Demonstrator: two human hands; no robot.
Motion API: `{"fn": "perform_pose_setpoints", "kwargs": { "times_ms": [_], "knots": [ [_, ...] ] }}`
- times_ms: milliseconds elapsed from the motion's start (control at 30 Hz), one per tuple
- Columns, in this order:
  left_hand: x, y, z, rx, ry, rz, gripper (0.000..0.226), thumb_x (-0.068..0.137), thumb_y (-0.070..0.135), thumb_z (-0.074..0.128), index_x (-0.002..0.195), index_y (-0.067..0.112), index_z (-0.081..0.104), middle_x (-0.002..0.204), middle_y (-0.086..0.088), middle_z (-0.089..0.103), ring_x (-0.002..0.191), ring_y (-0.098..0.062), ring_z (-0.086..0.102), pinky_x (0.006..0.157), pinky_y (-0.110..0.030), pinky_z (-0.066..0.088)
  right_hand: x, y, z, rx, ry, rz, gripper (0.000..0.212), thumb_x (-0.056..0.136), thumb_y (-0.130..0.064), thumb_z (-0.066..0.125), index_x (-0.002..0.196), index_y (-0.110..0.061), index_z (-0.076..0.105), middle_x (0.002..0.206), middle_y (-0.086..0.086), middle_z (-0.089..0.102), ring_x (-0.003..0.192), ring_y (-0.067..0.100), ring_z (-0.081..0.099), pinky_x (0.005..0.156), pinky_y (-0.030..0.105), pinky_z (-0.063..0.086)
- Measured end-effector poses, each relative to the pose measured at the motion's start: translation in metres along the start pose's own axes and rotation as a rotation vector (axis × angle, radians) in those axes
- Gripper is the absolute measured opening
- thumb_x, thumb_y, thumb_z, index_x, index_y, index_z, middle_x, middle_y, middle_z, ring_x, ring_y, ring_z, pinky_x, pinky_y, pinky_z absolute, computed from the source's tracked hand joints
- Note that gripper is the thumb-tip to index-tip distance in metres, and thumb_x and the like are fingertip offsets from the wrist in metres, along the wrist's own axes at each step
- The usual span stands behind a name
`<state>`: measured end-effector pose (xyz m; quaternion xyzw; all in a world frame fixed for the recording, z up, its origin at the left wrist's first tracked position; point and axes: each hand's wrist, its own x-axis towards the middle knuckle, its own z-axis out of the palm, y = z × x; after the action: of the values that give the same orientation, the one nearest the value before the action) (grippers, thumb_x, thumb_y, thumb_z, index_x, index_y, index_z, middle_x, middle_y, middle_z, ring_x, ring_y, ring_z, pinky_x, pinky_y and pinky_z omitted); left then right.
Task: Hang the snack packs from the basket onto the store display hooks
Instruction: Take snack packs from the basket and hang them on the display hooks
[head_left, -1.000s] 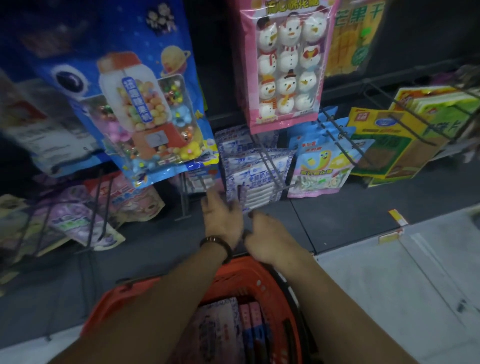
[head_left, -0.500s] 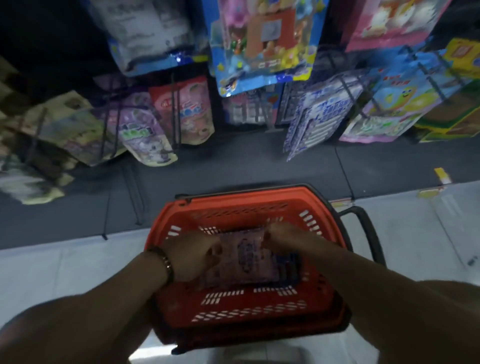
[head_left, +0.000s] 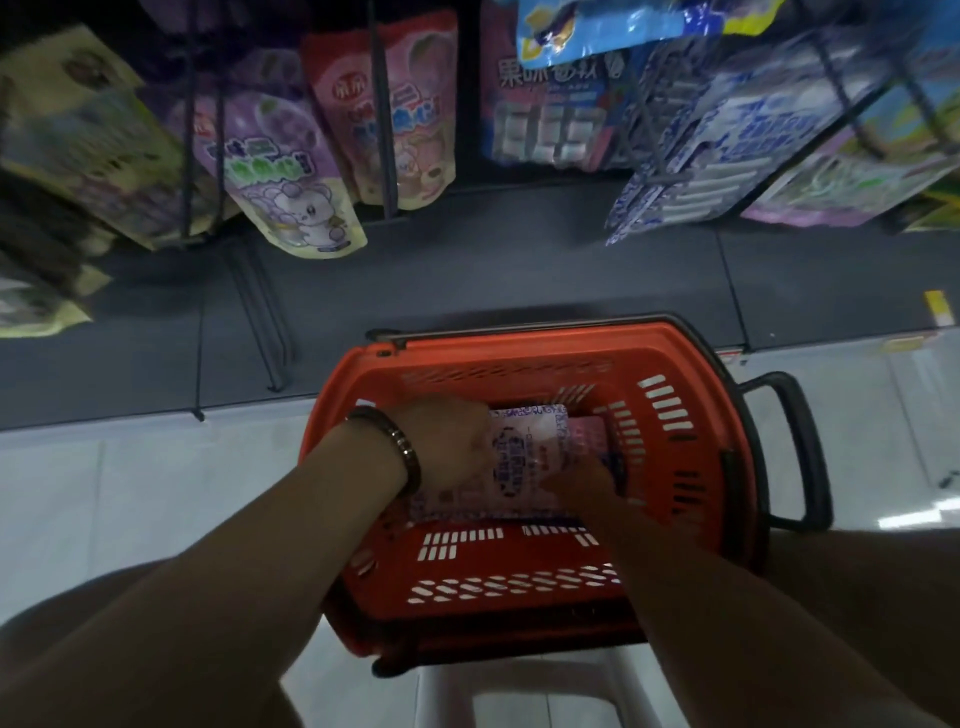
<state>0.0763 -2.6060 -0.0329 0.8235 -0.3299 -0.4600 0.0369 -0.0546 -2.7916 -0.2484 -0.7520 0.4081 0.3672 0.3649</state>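
White and purple, the top snack pack (head_left: 527, 457) lies inside the orange basket (head_left: 670, 364), held at both edges. The left hand's fingers (head_left: 480, 441) curl over its edge at nine o'clock, closed on it, thumb hidden underneath. The right hand (head_left: 582, 480) pinches the corner at five o'clock; how its fingertips sit I cannot tell, since the knuckles cover them. More packs, pinkish, lie under and at three o'clock of the held one.

To do this step well, I would lift only the top pack, peeling it off the stack so the ones below stay put, and turn it so its hanging hole leads toward the hooks. The matching white and purple packs (head_left: 711, 150) hang at one o'clock from the basket, so that hook looks like the target.

Both forearms reach down and forward from six o'clock, converging over the basket. The left wrist, with a dark bracelet (head_left: 400, 441), bends slightly inward. The right wrist is lower, deeper in the basket. The basket's black handle (head_left: 800, 447) sticks out at three o'clock.
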Motion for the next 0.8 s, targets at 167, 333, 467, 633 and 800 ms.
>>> {"fn": "perform_pose_setpoints", "kwargs": {
  "times_ms": [167,333,467,633,800],
  "knots": [
    [0.002,0.004,-0.011,0.0,-0.011,-0.05,0.04,0.111,0.038,0.049,0.123,0.007,0.07,0.124,-0.012,0.072,0.112,-0.031,0.067,0.094,-0.039,0.053,0.002,-0.006,0.002,0.163,-0.055,-0.013,0.055,0.096,-0.012,0.075,0.147,-0.01,0.055,0.126,0.013,0.068,0.111,0.032,0.068,0.091,0.045,0.061],
    [0.006,-0.005,-0.007,0.034,-0.013,-0.094,0.036,0.109,0.039,0.052,0.123,0.013,0.073,0.128,-0.009,0.073,0.114,-0.03,0.067,0.097,-0.036,0.054,-0.016,-0.015,-0.027,0.333,-0.191,-0.079,0.034,0.099,-0.015,0.071,0.133,-0.013,0.067,0.132,0.014,0.07,0.12,0.037,0.068,0.098,0.057,0.061],
    [0.002,-0.008,0.0,-0.054,0.059,-0.124,0.055,0.103,0.047,0.065,0.148,0.018,0.056,0.153,-0.006,0.059,0.137,-0.027,0.057,0.111,-0.033,0.045,-0.07,-0.045,-0.08,0.229,-0.309,-0.207,0.03,0.1,-0.027,0.069,0.129,-0.018,0.069,0.124,0.012,0.074,0.117,0.033,0.071,0.101,0.054,0.059],
    [-0.013,-0.003,0.014,-0.258,0.376,-0.119,0.103,0.071,0.058,0.088,0.155,0.02,0.043,0.152,-0.001,0.058,0.139,-0.022,0.057,0.113,-0.036,0.047,-0.145,-0.079,-0.141,0.138,-0.369,-0.395,0.025,0.103,-0.006,0.065,0.123,-0.022,0.069,0.109,0.005,0.079,0.092,0.025,0.076,0.076,0.044,0.064],
    [-0.035,0.005,0.023,-0.872,0.59,0.071,0.059,0.082,0.019,0.094,0.134,0.013,0.066,0.129,0.002,0.078,0.122,-0.015,0.073,0.111,-0.043,0.056,-0.209,-0.087,-0.204,0.0,-0.436,-0.62,0.031,0.105,-0.013,0.066,0.133,-0.028,0.067,0.122,-0.001,0.079,0.108,0.025,0.078,0.075,0.055,0.067]
  ]
}}
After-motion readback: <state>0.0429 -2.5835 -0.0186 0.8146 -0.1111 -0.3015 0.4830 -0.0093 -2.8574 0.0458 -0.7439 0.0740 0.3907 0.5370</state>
